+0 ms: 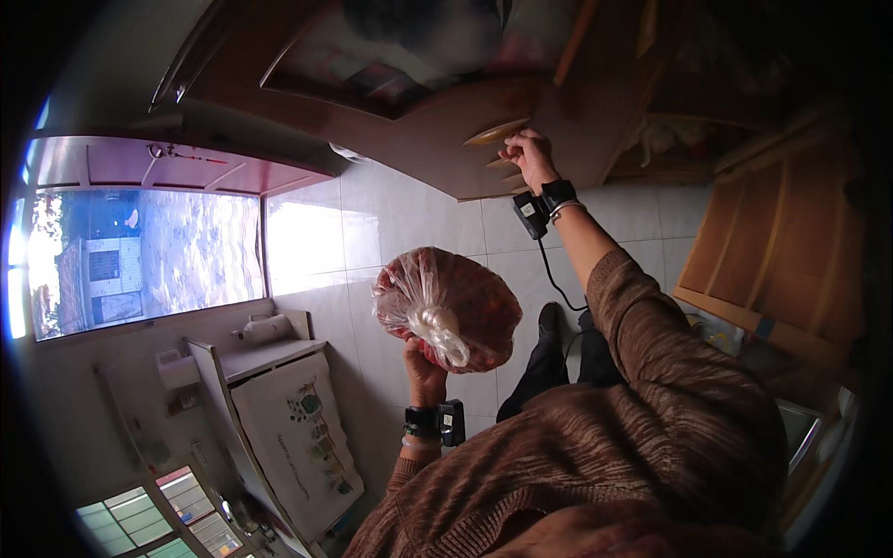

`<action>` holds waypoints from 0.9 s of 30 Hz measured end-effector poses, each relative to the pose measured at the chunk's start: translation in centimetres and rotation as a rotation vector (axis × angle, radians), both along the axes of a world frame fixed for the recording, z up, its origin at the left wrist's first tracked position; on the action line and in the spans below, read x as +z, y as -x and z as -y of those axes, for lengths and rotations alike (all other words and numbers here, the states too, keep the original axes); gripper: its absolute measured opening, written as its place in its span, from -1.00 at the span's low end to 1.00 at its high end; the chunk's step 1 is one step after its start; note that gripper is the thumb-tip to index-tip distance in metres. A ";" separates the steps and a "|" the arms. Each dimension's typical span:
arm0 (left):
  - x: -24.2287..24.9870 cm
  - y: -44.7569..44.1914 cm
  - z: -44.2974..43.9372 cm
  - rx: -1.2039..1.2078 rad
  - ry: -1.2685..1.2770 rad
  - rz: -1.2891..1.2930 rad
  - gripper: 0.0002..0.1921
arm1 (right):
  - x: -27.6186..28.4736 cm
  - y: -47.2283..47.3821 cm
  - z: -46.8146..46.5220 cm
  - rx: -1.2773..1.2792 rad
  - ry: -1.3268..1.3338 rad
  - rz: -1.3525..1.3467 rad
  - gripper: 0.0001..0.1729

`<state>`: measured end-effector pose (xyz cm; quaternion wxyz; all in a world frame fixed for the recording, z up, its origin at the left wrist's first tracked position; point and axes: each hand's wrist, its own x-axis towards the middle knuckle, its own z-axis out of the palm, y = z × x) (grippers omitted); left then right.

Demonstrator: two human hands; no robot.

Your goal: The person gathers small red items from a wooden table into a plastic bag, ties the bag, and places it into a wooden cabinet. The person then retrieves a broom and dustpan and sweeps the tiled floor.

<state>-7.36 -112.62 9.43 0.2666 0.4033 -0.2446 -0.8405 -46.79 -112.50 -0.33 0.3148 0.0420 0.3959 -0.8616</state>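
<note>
A knotted clear plastic bag (481,300) of dark red contents is held up by my left hand (424,373), which grips it from the near left side. The bag's white twisted knot (438,328) faces me; what exactly fills it is hard to make out. At the brown wooden cabinet (418,150), my right hand (530,153) has its fingers curled at the end of a yellowish leaf-shaped handle (494,132). Several similar handles (504,164) line up beside it. Each wrist wears a black strapped device, and a cable (551,272) runs from the right one.
Sunlight enters through an open doorway (202,251) at left, beside a reddish door (188,164). A cloth-covered stand (300,446) holds a pale watering can (264,328). On the right stands a slatted wooden piece of furniture (767,237). Tiled floor (446,209) lies between.
</note>
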 end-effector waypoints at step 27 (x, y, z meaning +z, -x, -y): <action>-0.2 2.2 1.8 -0.515 -0.002 -0.041 -0.42 | 4.3 -9.5 -20.6 0.721 -0.769 -0.450 -0.87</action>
